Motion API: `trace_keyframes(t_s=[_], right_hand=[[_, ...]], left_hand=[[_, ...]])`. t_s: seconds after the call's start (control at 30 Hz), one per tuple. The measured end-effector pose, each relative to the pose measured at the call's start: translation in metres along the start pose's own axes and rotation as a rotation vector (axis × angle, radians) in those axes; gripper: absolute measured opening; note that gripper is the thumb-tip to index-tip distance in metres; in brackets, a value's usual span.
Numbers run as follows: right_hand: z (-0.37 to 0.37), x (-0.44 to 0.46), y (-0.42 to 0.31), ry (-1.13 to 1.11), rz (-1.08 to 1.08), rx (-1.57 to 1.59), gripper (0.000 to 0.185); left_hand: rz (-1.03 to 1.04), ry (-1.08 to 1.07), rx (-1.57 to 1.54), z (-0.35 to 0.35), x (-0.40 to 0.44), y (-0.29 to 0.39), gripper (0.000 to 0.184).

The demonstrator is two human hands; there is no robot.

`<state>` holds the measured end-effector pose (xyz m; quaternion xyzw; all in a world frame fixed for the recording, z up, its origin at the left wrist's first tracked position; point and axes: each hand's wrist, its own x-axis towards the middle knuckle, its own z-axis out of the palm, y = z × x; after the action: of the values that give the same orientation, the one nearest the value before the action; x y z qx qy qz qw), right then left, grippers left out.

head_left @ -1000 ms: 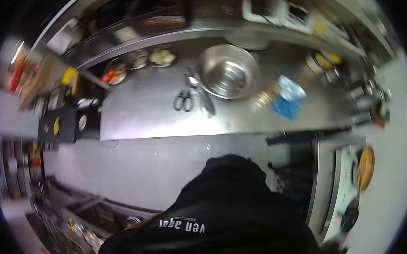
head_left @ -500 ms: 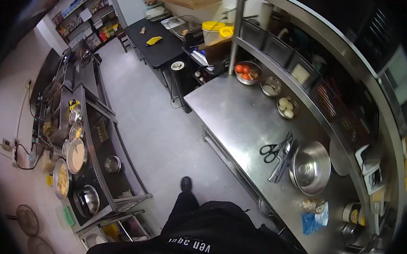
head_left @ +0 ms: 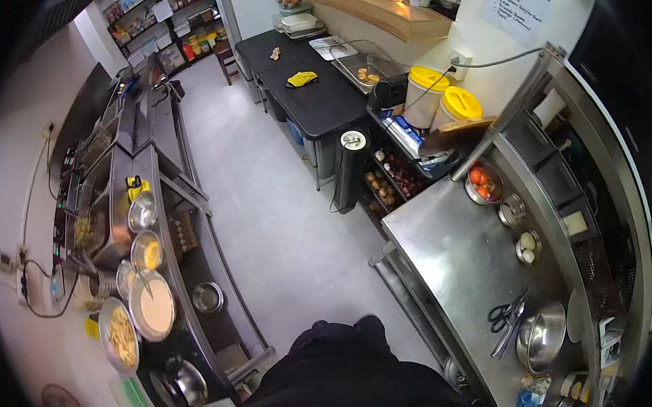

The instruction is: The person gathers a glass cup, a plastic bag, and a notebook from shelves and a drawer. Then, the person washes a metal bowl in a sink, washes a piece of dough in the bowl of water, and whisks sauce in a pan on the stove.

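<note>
On the steel desk point(head_left: 446, 249), the black-handled scissors point(head_left: 500, 316) lie near a big metal bowl point(head_left: 543, 336), and the hands are out of view, so I cannot tell their state.

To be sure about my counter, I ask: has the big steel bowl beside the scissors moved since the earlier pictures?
No. Against the steel counter, the big bowl keeps its place beside the black-handled scissors; only the camera view has turned.

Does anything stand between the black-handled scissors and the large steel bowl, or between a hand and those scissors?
Metal utensils lie between the handles of the scissors and the bowl. Neither hand is in view, so its path cannot be judged.
</note>
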<state>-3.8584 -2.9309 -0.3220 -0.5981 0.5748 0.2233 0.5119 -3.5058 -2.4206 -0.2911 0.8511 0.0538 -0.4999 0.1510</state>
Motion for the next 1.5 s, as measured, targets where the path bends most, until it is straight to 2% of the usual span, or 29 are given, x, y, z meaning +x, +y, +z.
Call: trace_keyframes(t_s=[0.13, 0.2, 0.27, 0.3, 0.33, 0.4, 0.43, 0.47, 0.5, 0.53, 0.57, 0.67, 0.7, 0.73, 0.77, 0.8, 0.83, 0.87, 0.9, 0.97, 1.03, 1.07, 1.13, 1.17, 1.23, 1.27, 1.3, 1.43, 1.5], right_hand=[[0.030, 0.025, -0.044, -0.046, 0.011, -0.060, 0.045], [0.044, 0.052, -0.066, -0.068, -0.067, -0.131, 0.046], [0.062, 0.110, -0.088, -0.057, -0.335, -0.277, 0.046], [0.076, 0.162, -0.088, 0.068, -0.695, -0.443, 0.046], [0.039, 0.101, -0.234, -0.121, -0.322, -0.267, 0.048], [0.009, 0.106, -0.403, -0.091, -0.820, -0.341, 0.043], [0.008, 0.114, -0.478, -0.155, -0.877, -0.272, 0.040], [0.007, 0.114, -0.553, -0.091, -1.013, -0.257, 0.037], [0.003, 0.103, -0.630, -0.015, -1.050, -0.415, 0.032], [-0.002, 0.095, -0.702, -0.077, -1.086, -0.397, 0.030], [-0.002, 0.098, -0.764, -0.009, -1.230, -0.487, 0.031], [0.008, 0.090, -0.919, 0.014, -1.518, -0.540, 0.026], [0.009, 0.072, -0.965, -0.053, -1.569, -0.573, 0.024], [0.009, 0.053, -1.014, -0.150, -1.622, -0.713, 0.024], [0.010, 0.031, -1.060, -0.209, -1.597, -0.890, 0.024], [0.020, 0.027, -1.108, -0.226, -1.722, -1.026, 0.026], [0.031, 0.019, -1.159, -0.199, -1.758, -1.258, 0.029], [0.050, 0.023, -1.214, -0.217, -1.695, -1.366, 0.031], [0.047, -0.010, -1.259, -0.255, -1.475, -1.491, 0.038], [0.051, -0.039, -1.352, -0.116, -1.268, -1.634, 0.052], [0.042, -0.067, -1.415, 0.223, -1.171, -1.551, 0.053], [0.037, -0.065, -1.442, 0.323, -1.191, -1.493, 0.051], [0.016, -0.058, -1.481, 0.451, -1.248, -1.374, 0.049], [0.005, -0.046, -1.496, 0.490, -1.298, -1.325, 0.047], [-0.019, -0.008, -1.521, 0.512, -1.332, -1.242, 0.045], [-0.029, 0.016, -1.531, 0.510, -1.348, -1.191, 0.044], [-0.040, 0.039, -1.543, 0.505, -1.375, -1.149, 0.043], [-0.071, 0.149, -1.565, 0.386, -1.475, -1.005, 0.041], [-0.088, 0.229, -1.569, 0.309, -1.429, -0.914, 0.040]], left_hand=[[0.036, 0.014, 0.044, -0.073, 0.052, 0.046, 0.028], [0.048, 0.024, 0.067, -0.114, 0.074, 0.079, 0.028], [0.082, 0.051, 0.083, -0.149, 0.099, 0.121, 0.029], [0.098, 0.068, 0.090, -0.166, 0.108, 0.143, 0.029], [0.120, 0.088, 0.092, -0.183, 0.118, 0.162, 0.029], [0.189, 0.145, 0.094, -0.218, 0.130, 0.202, 0.029], [0.233, 0.178, 0.091, -0.237, 0.134, 0.225, 0.030], [0.287, 0.223, 0.088, -0.257, 0.134, 0.249, 0.030], [0.350, 0.270, 0.086, -0.280, 0.133, 0.275, 0.030], [0.423, 0.338, 0.086, -0.301, 0.134, 0.300, 0.030], [0.489, 0.405, 0.074, -0.323, 0.131, 0.326, 0.030], [0.653, 0.554, -0.066, -0.387, 0.130, 0.415, 0.030], [0.699, 0.584, -0.141, -0.405, 0.135, 0.440, 0.029], [0.682, 0.556, -0.128, -0.421, 0.137, 0.459, 0.029], [0.762, 0.667, -0.090, -0.435, 0.141, 0.476, 0.026], [0.853, 0.781, -0.051, -0.455, 0.153, 0.495, 0.024], [0.860, 0.757, -0.026, -0.484, 0.172, 0.512, 0.024], [0.952, 0.785, -0.043, -0.512, 0.192, 0.528, 0.025], [1.046, 0.800, -0.061, -0.537, 0.209, 0.547, 0.026], [1.112, 0.779, -0.015, -0.604, 0.234, 0.608, 0.025], [1.186, 0.798, 0.083, -0.665, 0.239, 0.689, 0.024], [1.226, 0.761, 0.091, -0.688, 0.249, 0.726, 0.024], [1.446, 0.697, 0.135, -0.723, 0.274, 0.795, 0.021], [1.467, 0.639, 0.148, -0.732, 0.289, 0.824, 0.021], [1.753, 0.571, 0.329, -0.751, 0.308, 0.888, 0.020], [1.578, 0.262, 0.212, -0.757, 0.310, 0.918, 0.041], [1.579, 0.247, 0.234, -0.756, 0.312, 0.933, 0.041], [1.787, 0.541, 0.466, -0.785, 0.337, 1.019, 0.017], [1.726, 0.572, 0.454, -0.805, 0.370, 1.050, 0.016]])
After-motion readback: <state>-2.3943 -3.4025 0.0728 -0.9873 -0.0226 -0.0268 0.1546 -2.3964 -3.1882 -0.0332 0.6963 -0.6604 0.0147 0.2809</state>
